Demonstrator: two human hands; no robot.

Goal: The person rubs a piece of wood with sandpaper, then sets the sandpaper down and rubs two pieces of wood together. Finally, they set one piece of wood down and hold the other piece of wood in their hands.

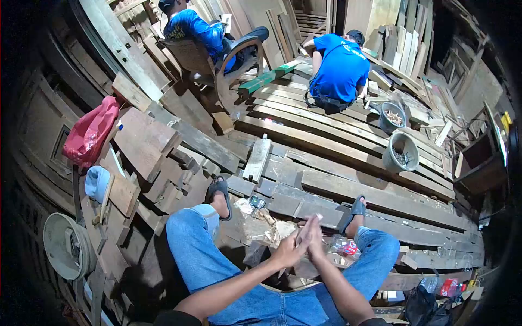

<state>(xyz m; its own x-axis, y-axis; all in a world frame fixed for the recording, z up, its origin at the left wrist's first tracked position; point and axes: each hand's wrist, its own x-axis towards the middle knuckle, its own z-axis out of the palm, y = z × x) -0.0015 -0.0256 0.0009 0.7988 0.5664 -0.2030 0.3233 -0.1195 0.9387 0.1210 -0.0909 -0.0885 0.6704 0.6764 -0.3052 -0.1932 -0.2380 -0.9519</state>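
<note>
My left hand [291,250] and my right hand [312,239] are together between my knees, palms facing each other and pressed close. The fingers point away from me and are slightly blurred. A small pale piece [319,217] shows at the fingertips; I cannot make out what it is or which hand has it. Beneath and around the hands lie pale wood scraps [283,229]. A small dark device [257,202] lies beyond them to the left, and a clear plastic bottle with a red label [348,248] lies just right of the hands.
One person in blue [198,38] sits in a chair [190,57] at upper left; another person [340,70] crouches at the back. Two buckets [401,152] [391,117] stand at right, a third bucket [68,247] at far left. Long planks [348,146] cover the floor.
</note>
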